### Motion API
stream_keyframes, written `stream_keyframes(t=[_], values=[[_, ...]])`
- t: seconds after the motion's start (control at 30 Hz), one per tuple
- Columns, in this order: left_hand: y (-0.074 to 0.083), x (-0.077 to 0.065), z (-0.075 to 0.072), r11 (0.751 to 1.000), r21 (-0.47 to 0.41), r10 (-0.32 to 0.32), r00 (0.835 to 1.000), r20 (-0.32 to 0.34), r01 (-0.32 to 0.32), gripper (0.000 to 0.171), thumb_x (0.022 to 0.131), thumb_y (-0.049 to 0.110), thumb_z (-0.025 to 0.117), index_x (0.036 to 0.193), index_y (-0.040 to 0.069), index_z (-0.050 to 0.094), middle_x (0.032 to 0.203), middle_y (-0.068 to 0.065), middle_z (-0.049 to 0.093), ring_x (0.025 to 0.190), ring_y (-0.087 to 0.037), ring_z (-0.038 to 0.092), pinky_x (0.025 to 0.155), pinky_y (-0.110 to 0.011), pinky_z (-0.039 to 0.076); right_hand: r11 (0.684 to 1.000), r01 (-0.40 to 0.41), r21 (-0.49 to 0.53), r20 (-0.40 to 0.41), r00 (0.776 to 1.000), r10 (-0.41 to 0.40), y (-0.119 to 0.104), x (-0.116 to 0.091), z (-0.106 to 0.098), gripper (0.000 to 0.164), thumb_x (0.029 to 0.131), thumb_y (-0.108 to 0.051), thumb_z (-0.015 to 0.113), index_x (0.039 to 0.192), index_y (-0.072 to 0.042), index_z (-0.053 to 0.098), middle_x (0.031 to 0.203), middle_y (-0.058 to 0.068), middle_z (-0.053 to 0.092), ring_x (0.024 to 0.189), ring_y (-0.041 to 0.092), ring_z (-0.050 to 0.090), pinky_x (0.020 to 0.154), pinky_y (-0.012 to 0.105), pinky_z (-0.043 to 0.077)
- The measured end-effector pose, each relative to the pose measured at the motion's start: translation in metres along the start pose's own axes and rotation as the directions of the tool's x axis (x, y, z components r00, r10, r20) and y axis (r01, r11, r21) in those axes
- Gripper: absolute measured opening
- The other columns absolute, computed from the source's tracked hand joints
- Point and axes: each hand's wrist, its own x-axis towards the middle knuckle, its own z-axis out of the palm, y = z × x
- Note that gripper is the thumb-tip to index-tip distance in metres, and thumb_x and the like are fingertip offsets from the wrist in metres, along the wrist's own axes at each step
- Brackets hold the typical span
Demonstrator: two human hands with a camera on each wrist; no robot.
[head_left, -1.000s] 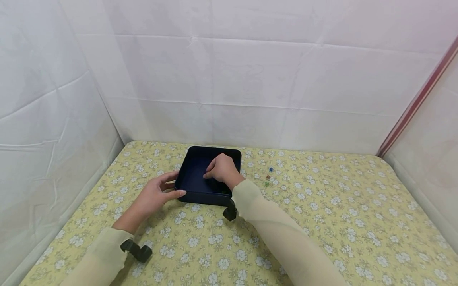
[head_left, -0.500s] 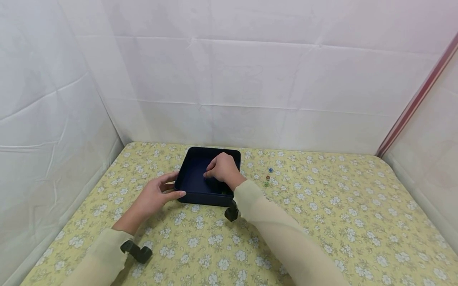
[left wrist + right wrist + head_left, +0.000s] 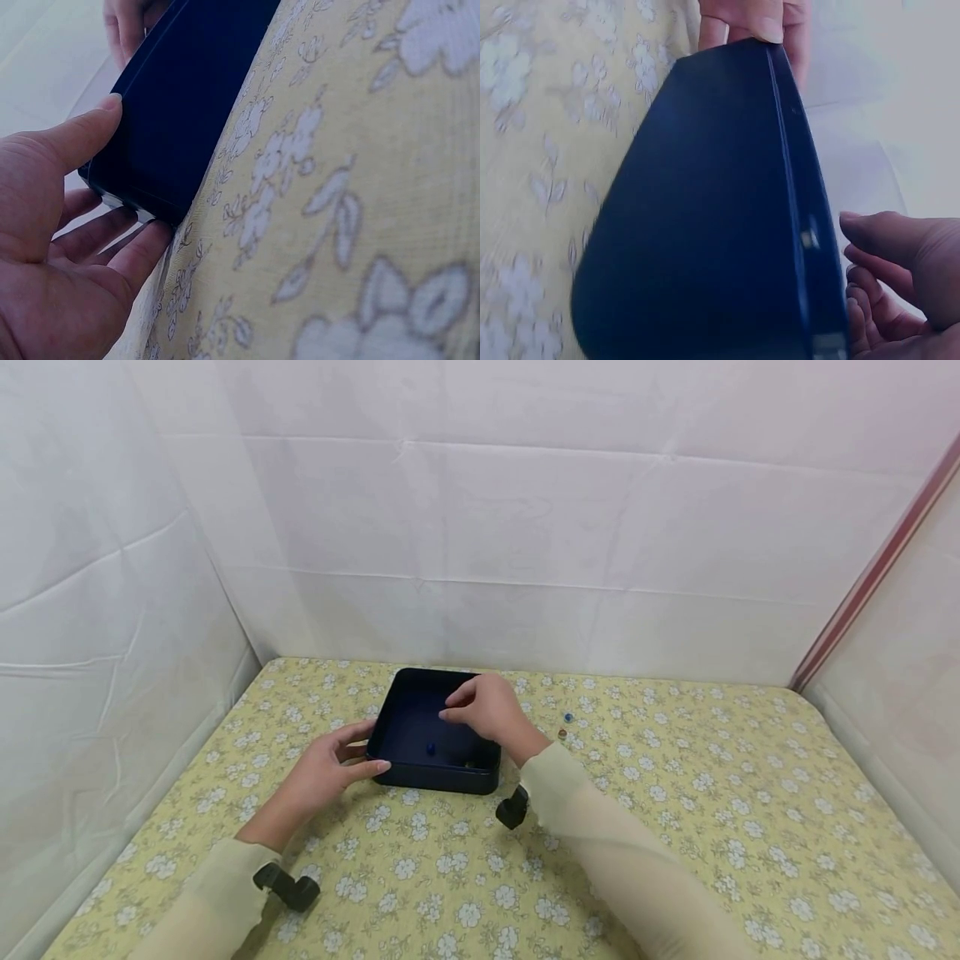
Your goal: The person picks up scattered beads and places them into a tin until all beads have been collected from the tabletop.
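Note:
My left hand (image 3: pixel 332 770) holds the near left corner of a dark blue, open-topped square box (image 3: pixel 427 777), thumb at the front rim and fingers along the left side. In the left wrist view, the fingertips (image 3: pixel 154 234) reach the box's lower edge. Over the right part of the box hovers my right hand (image 3: pixel 487 706), its fingers loosely bent with nothing visible between them. A small blue bead or marble (image 3: pixel 431 748) lies on the box floor. Another small pale-greenish piece (image 3: pixel 469 765) shows near the front right inside corner.
To the right of the box, a small blue glass marble (image 3: pixel 568 717) and an orange-brown one (image 3: pixel 562 734) lie on the yellow floral tablecloth (image 3: pixel 675 827). A white cloth wall (image 3: pixel 525 527) stands behind the table, with more at both sides.
My right hand has risen and moved right, and the blue bead on the box floor now shows. The green marble on the cloth is now hidden behind my right sleeve. My left hand stays put.

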Motion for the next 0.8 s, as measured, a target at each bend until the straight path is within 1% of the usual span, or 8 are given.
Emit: stream_keyframes(t=[0.17, 0.33, 0.43, 0.53, 0.63, 0.8], values=[[-0.001, 0.000, 0.000, 1.000, 0.002, 0.008, 1.000, -0.002, -0.008, 0.085, 0.092, 0.043, 0.077, 0.161, 0.016, 0.035, 0.165, -0.014, 0.037, 0.143, -0.039, 0.048, 0.104, -0.049, 0.055, 0.999, 0.016, 0.050, -0.039, 0.999, -0.014, 0.011, -0.008, -0.010, 0.018, 0.091, -0.028, 0.081, 0.105, -0.018, 0.083, 0.112, 0.001, 0.074, 0.098, 0.019, 0.070, 0.083, 0.036, 0.061], [-0.001, 0.000, 0.000, 1.000, 0.005, 0.016, 1.000, -0.001, -0.016, 0.085, 0.092, 0.044, 0.077, 0.161, 0.017, 0.035, 0.164, -0.014, 0.038, 0.143, -0.039, 0.049, 0.104, -0.049, 0.055, 0.994, 0.046, 0.098, -0.096, 0.995, -0.037, 0.026, -0.014, -0.018, 0.018, 0.091, -0.032, 0.081, 0.104, -0.019, 0.083, 0.110, 0.001, 0.073, 0.094, 0.018, 0.069, 0.080, 0.035, 0.061], [-0.001, 0.000, 0.000, 1.000, 0.002, 0.020, 1.000, 0.001, -0.020, 0.085, 0.092, 0.044, 0.077, 0.161, 0.017, 0.035, 0.164, -0.014, 0.038, 0.143, -0.039, 0.049, 0.104, -0.049, 0.055, 0.990, 0.063, 0.126, -0.138, 0.989, -0.046, 0.035, -0.019, -0.025, 0.021, 0.091, -0.034, 0.081, 0.105, -0.018, 0.083, 0.109, 0.002, 0.072, 0.093, 0.019, 0.068, 0.079, 0.035, 0.060], [-0.001, 0.000, 0.000, 1.000, -0.001, 0.018, 1.000, 0.004, -0.018, 0.085, 0.092, 0.044, 0.077, 0.161, 0.018, 0.035, 0.165, -0.014, 0.037, 0.143, -0.039, 0.049, 0.104, -0.049, 0.055, 0.985, 0.066, 0.162, -0.178, 0.983, -0.037, 0.044, -0.024, -0.032, 0.023, 0.091, -0.035, 0.080, 0.106, -0.018, 0.082, 0.110, 0.003, 0.072, 0.096, 0.020, 0.068, 0.081, 0.037, 0.060], [-0.001, 0.000, -0.001, 1.000, -0.001, 0.013, 1.000, 0.007, -0.013, 0.085, 0.092, 0.044, 0.077, 0.162, 0.019, 0.035, 0.165, -0.013, 0.037, 0.143, -0.038, 0.049, 0.104, -0.049, 0.055, 0.979, 0.067, 0.194, -0.212, 0.977, -0.025, 0.053, -0.029, -0.039, 0.024, 0.091, -0.035, 0.080, 0.108, -0.017, 0.082, 0.112, 0.003, 0.073, 0.099, 0.021, 0.069, 0.083, 0.038, 0.060], [-0.002, 0.000, -0.001, 1.000, 0.001, 0.014, 1.000, 0.004, -0.014, 0.085, 0.092, 0.044, 0.077, 0.162, 0.018, 0.035, 0.165, -0.014, 0.037, 0.143, -0.039, 0.048, 0.104, -0.049, 0.055, 0.972, 0.088, 0.219, -0.253, 0.967, -0.030, 0.070, -0.036, -0.049, 0.024, 0.092, -0.031, 0.080, 0.110, -0.015, 0.082, 0.111, 0.006, 0.074, 0.099, 0.023, 0.070, 0.084, 0.039, 0.061]])
